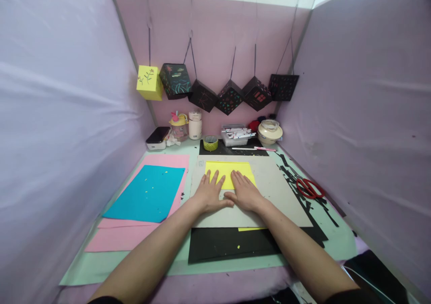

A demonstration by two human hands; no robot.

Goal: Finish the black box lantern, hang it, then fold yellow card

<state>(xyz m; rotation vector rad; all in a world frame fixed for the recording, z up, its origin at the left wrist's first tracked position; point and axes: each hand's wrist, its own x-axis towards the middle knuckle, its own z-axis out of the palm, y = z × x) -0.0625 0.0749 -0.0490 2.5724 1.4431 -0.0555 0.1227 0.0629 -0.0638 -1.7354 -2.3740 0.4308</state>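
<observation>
A sheet of yellow paper (229,168) lies on a grey board (279,200) in the middle of the table. My left hand (209,194) rests flat on its lower left part, fingers spread. On the lower right part lies my right hand (245,191), palm down with the fingers stretched out and the thumb pointing at the left one. Neither hand grips anything. Black sheets (222,245) stick out from under the board's near edge, along with a strip of yellow paper (251,229).
Blue paper (148,194) over pink sheets (114,240) lies at left. Red-handled scissors (310,188) sit among black scraps at right. Behind stand a tape roll (210,143), a box of markers (235,135), a white bottle (195,126). Decorated paper boxes (230,98) hang above.
</observation>
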